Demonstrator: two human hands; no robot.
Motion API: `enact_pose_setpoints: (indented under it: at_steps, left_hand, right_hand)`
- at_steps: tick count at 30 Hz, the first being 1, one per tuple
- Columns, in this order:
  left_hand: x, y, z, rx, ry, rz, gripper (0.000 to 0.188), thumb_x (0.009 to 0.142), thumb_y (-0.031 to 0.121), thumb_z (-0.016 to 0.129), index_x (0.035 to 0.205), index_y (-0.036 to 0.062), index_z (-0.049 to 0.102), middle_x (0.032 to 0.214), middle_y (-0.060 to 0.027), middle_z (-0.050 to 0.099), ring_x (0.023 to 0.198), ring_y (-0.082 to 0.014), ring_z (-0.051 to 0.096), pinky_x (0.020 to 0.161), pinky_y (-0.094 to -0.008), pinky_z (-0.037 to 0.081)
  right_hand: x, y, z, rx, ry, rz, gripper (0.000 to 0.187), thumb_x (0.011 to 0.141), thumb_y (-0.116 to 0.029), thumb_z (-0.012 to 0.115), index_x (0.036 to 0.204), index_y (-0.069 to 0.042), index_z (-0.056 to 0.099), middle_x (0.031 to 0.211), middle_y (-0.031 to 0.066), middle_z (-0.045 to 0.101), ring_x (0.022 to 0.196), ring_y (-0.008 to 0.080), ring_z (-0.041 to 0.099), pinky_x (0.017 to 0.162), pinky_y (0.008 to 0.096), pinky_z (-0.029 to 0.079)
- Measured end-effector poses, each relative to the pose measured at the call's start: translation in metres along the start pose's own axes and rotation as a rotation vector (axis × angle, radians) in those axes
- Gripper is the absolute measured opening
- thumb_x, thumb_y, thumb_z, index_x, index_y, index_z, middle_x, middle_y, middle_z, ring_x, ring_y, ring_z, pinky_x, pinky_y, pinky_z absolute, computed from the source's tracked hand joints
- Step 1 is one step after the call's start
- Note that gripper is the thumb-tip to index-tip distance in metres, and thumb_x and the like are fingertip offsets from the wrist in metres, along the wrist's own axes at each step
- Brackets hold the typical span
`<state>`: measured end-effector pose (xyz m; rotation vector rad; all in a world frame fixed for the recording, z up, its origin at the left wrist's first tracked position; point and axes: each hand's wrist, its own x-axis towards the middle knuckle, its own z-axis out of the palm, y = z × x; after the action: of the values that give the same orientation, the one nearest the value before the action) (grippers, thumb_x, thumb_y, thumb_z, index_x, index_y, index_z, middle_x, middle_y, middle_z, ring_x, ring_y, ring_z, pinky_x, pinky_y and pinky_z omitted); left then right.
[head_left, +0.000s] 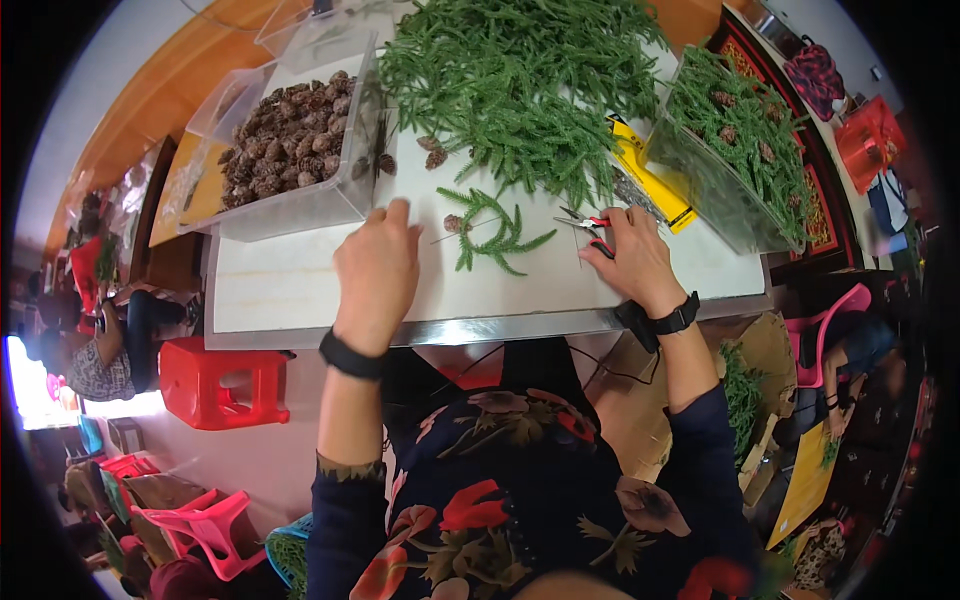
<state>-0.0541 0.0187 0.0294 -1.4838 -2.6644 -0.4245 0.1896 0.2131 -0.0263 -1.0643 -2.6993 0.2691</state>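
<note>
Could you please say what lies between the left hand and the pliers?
A branching green sprig and a pine cone lie there, in the head view.

Bright light is falling on left hand [378, 265] and right hand [640, 258], white tabletop [290, 290] around them reflecting it. Metal edge [470, 328] just nearer is glaring. White patch [40, 390] far left of left hand is blowing out. Outward from the hands, lines are bending, details blurring, corners going black.

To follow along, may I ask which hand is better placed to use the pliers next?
Probably the right hand: it is at the red-handled pliers; the left hand is farther away.
</note>
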Motion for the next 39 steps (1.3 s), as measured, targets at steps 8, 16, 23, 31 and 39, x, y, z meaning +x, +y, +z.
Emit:
enact_pose_setpoints:
  at_steps: [8,16,23,31,39]
  left_hand:
    - [0.096,0.007,0.059,0.183,0.150,0.120,0.011,0.084,0.009,0.057,0.094,0.0042,0.058,0.087,-0.0184,0.065,0.075,-0.0344,0.066,0.061,-0.0439,0.053]
    - [0.117,0.001,0.064,0.139,0.178,0.067,0.012,0.079,0.009,0.059,0.090,0.0036,0.059,0.080,-0.0151,0.066,0.072,-0.0300,0.068,0.059,-0.0404,0.053]
    - [0.100,0.013,0.019,-0.928,0.074,-0.014,0.017,0.085,0.013,0.063,0.097,0.0028,0.059,0.083,-0.0099,0.067,0.068,-0.0179,0.065,0.059,-0.0281,0.052]
    - [0.103,0.021,0.037,-1.910,-0.360,-0.130,0.014,0.092,0.012,0.058,0.103,0.0024,0.058,0.089,-0.0085,0.067,0.070,-0.0096,0.063,0.060,-0.0176,0.051]
    - [0.093,0.038,0.034,-1.806,-0.416,-0.179,0.013,0.091,0.010,0.059,0.102,0.0025,0.058,0.090,-0.0085,0.067,0.071,-0.0105,0.063,0.063,-0.0199,0.050]
  right_hand:
    - [0.003,-0.011,-0.017,-0.020,0.057,-0.038,0.050,0.075,-0.037,0.075,0.111,-0.007,0.058,0.101,0.0143,0.054,0.097,0.0366,0.052,0.082,0.0451,0.047]
    - [0.028,-0.047,-0.033,0.340,0.428,-0.255,0.027,0.079,-0.018,0.073,0.100,-0.004,0.064,0.094,0.0120,0.058,0.082,0.0280,0.056,0.067,0.0354,0.049]
    - [0.092,-0.078,-0.037,0.815,0.441,-0.209,0.015,0.086,-0.010,0.067,0.099,-0.002,0.064,0.079,-0.0006,0.057,0.063,0.0061,0.048,0.056,0.0203,0.040]
    - [0.107,-0.076,-0.007,1.319,0.168,-0.101,0.017,0.093,-0.010,0.060,0.106,0.000,0.063,0.081,-0.0035,0.059,0.061,0.0014,0.046,0.054,0.0174,0.037]
    - [0.105,-0.076,-0.006,1.607,-0.001,-0.120,0.015,0.093,-0.008,0.060,0.105,0.000,0.063,0.079,-0.0020,0.060,0.061,0.0025,0.047,0.053,0.0178,0.036]
